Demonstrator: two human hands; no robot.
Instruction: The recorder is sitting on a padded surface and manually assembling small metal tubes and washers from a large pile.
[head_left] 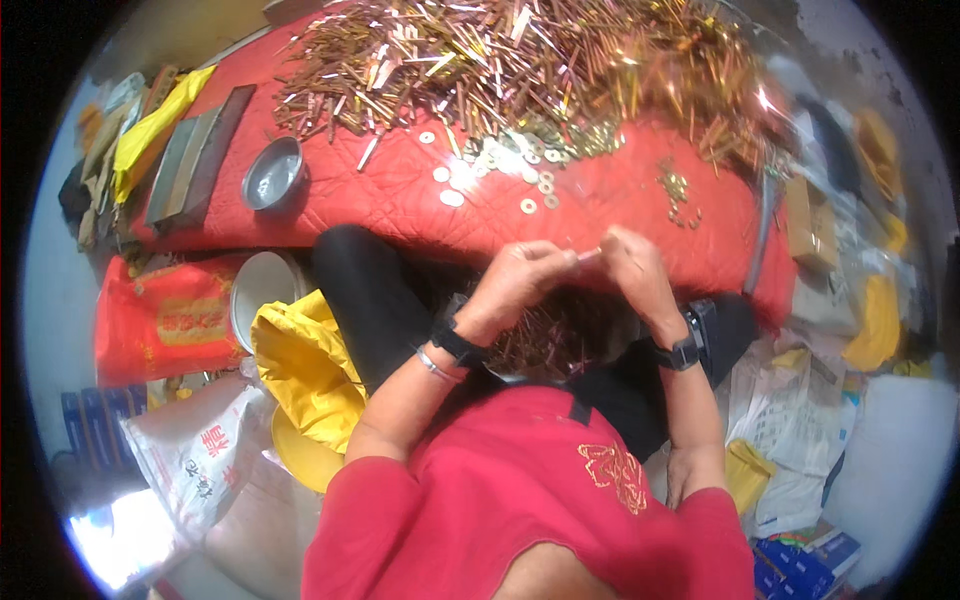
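I have the short pinkish stick in view between the person's two hands, above the lap and just short of the table edge. The left hand pinches one end between thumb and fingertips. The right hand is curled at the other end, but it is blurred, so I can't tell whether its fingers grip the stick or only touch it.

Just below, between the knees, I see a batch of dark reddish sticks; whether these are finished pieces or stock, I can't say. On the red quilted cloth lie loose pale washers and, to the right, a small scatter of brass bits.

Beyond them spreads the big heap of coppery sticks (a glittering tangle, and hard on my exposure). I judge the work to be mid-piece on this single stick, with a great many parts lying loose. Out at the left, a metal bowl stands near a dark long block.
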